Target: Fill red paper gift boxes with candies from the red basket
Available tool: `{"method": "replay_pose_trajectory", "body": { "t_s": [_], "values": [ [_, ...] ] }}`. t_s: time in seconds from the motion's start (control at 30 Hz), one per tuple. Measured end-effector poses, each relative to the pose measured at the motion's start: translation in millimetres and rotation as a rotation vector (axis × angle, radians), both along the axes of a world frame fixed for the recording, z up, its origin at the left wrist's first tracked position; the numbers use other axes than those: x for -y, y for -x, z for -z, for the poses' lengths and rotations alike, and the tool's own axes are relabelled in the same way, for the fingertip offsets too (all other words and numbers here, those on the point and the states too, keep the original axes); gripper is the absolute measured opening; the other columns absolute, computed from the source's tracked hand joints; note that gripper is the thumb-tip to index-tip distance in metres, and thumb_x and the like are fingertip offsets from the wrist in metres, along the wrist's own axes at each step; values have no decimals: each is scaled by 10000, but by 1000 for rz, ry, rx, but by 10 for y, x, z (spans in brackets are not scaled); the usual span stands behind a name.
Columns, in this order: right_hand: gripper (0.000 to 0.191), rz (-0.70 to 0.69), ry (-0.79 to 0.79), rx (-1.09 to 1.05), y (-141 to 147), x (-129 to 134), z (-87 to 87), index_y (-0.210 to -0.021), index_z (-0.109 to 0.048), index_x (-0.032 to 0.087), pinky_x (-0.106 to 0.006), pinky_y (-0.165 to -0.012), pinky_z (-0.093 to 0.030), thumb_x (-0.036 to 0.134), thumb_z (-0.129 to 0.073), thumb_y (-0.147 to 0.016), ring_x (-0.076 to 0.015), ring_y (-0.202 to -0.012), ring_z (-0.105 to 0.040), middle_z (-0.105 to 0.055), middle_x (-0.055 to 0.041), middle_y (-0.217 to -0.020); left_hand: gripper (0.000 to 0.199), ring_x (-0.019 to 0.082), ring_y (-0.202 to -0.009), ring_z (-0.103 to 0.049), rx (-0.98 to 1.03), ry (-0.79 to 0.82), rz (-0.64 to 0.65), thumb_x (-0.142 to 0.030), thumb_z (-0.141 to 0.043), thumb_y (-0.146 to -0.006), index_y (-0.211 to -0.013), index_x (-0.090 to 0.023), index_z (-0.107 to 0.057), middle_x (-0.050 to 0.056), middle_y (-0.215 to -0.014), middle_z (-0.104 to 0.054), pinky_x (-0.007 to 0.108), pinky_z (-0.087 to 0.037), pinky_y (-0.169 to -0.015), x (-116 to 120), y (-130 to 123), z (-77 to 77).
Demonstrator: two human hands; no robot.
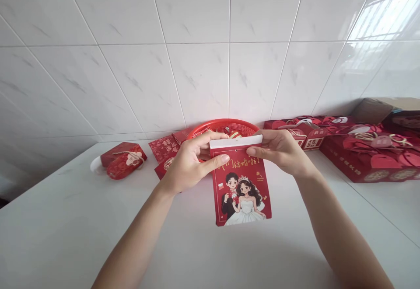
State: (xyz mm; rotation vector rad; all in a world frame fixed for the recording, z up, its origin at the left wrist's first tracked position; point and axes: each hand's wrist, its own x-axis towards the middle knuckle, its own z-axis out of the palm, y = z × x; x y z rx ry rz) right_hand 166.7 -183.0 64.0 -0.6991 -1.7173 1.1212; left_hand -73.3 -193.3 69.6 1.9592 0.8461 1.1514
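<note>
A flat red paper wedding bag [241, 188] is held up above the white table in the head view. It shows a cartoon bride and groom and gold lettering, and a white strip folds over along its top edge. My left hand [193, 160] pinches the upper left corner, thumb on the front and fingers behind. At the upper right, my right hand [282, 151] grips it the same way. Small punched holes show near the fold. Behind my hands stands a red plastic basket [229, 122] with wrapped pieces inside, partly hidden by the bag.
Left on the table [75, 228] lies a red box [126, 160] with a string tie. Red packets [164, 149] lie beside the basket. Several red gift boxes [367, 158] crowd the right side, near a brown carton [374, 109]. A tiled wall [197, 74] rises behind.
</note>
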Motion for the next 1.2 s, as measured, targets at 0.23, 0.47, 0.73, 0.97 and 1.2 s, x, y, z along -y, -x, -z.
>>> {"method": "replay_pose_trajectory", "body": {
  "t_s": [0.23, 0.47, 0.73, 0.97, 1.2],
  "values": [
    [356, -14, -18, -3, 14, -1, 6, -945, -797, 188, -349, -714, -594, 476, -854, -744, -235, -832, -723, -769, -65, -882, 341, 192, -895, -747, 43, -15, -29, -312, -819, -801, -1112, -206, -728, 41, -1068, -774, 252, -616, -759, -1, -18, 6],
    [342, 35, -57, 47, 26, 14, -7, -967, -803, 193, -356, -720, -601, 483, -817, -787, -234, -834, -718, -771, -66, -881, 294, 201, -855, -737, 67, -26, -59, -310, -818, -788, -1046, -187, -750, 45, -986, -779, 281, -620, -740, 6, -34, 13],
    [324, 27, -31, 59, 29, 27, 3, -911, -768, 189, -382, -755, -602, 492, -799, -802, -234, -832, -704, -756, -64, -895, 316, 210, -877, -736, 54, -34, -68, -313, -806, -797, -1077, -184, -738, 60, -1027, -778, 299, -618, -768, 11, -33, 8],
    [369, 49, -76, 116, 24, 57, -28, -980, -753, 199, -356, -768, -589, 543, -738, -849, -226, -844, -689, -738, -59, -901, 300, 209, -927, -725, 46, -77, -75, -304, -787, -821, -1091, -193, -716, 65, -1075, -759, 290, -612, -781, -13, -25, 26],
    [510, 144, -116, 185, 15, 77, -66, -964, -795, 210, -333, -733, -576, 655, -550, -931, -244, -857, -706, -747, -62, -843, 104, 173, -797, -698, 13, -155, -114, -288, -755, -835, -883, -197, -737, 29, -881, -748, 270, -600, -698, -14, -45, 26]
  ]
}}
